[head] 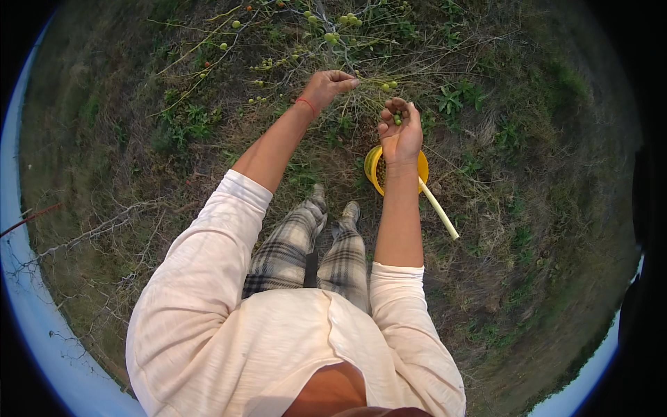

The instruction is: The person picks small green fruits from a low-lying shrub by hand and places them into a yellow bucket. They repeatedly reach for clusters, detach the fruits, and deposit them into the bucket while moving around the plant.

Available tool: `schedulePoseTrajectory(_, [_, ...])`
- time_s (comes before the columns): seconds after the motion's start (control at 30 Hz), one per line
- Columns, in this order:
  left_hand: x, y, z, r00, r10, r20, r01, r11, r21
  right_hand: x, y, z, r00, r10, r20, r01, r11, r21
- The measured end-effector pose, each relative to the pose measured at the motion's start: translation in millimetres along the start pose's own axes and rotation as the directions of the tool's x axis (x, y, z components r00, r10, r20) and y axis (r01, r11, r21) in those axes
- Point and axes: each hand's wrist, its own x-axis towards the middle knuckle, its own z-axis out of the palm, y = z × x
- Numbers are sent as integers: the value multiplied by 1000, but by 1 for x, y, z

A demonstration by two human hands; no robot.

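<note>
My left hand (328, 89), with a red string at its wrist, reaches to the thin stems of a branching plant, thumb and index finger together near a stem. Whether a stem or fruit lies between those fingers cannot be told. Palm up, my right hand (400, 130) cups a few small round green fruits (397, 118) in its curled fingers. Just above it, yellow-green fruits (388, 85) hang on the plant. Below the right hand and partly behind its wrist stands a yellow bucket (423, 166) holding many small fruits (381, 171).
A pale stick or handle (439, 208) slants from the bucket's rim to the lower right. More round fruits (350, 20) grow on branches ahead. Weeds and dry grass surround my shoes (351, 210). Bare twigs (99, 229) spread at the left.
</note>
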Motion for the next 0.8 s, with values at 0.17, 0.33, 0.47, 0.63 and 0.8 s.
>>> schedulePoseTrajectory(0.17, [-5, -4, -1, 998, -19, 52, 20, 1000, -12, 28, -17, 12, 961, 203, 188, -140, 943, -301])
schedulePoseTrajectory(0.33, [-6, -5, -1, 995, -39, 94, 41, 999, -22, 27, -23, 24, 917, 294, 269, -196, 921, -338])
schedulePoseTrajectory(0.47, [-6, -4, 1, 998, -15, 69, 15, 1000, 2, 18, -25, 33, 926, 339, 168, -254, 886, -387])
schedulePoseTrajectory(0.63, [-4, -10, 12, 997, 71, 40, -71, 997, 6, -18, -18, 47, 972, 221, 79, -175, 907, -384])
schedulePoseTrajectory(0.8, [0, -17, 14, 998, 68, 3, -68, 997, -18, -63, -14, 64, 984, 147, 99, -132, 980, -147])
